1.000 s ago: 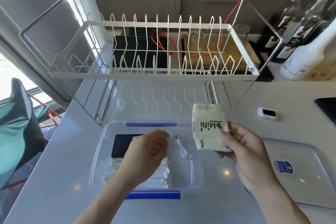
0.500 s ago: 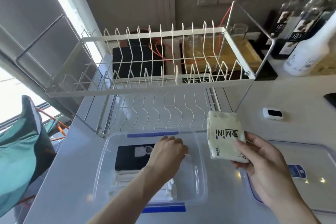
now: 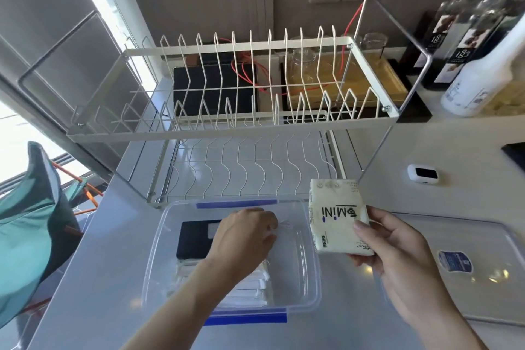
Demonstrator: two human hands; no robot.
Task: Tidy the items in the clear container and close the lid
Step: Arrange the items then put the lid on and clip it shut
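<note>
The clear container (image 3: 314,270) stands open on the counter, with blue tape strips on its near and far rims. Inside lie a black flat item (image 3: 196,239) at the far left and a stack of white packets (image 3: 250,290) at the near side. My left hand (image 3: 244,236) reaches into the box, its fingers curled at a thin white cable (image 3: 284,226), which is blurred. Just right of the box, above its rim, my right hand (image 3: 397,258) holds a cream tissue pack (image 3: 336,224) marked MINI. The clear lid (image 3: 483,236) lies flat at the right.
A white two-tier dish rack (image 3: 227,133) stands directly behind the container. A small white device (image 3: 422,175) lies on the counter to the right, with bottles (image 3: 483,79) behind it. A teal bag (image 3: 25,236) hangs past the counter's left edge.
My left hand moved from the white packets toward the far right of the box, onto the cable. My right hand with the tissue pack shifted slightly right.
</note>
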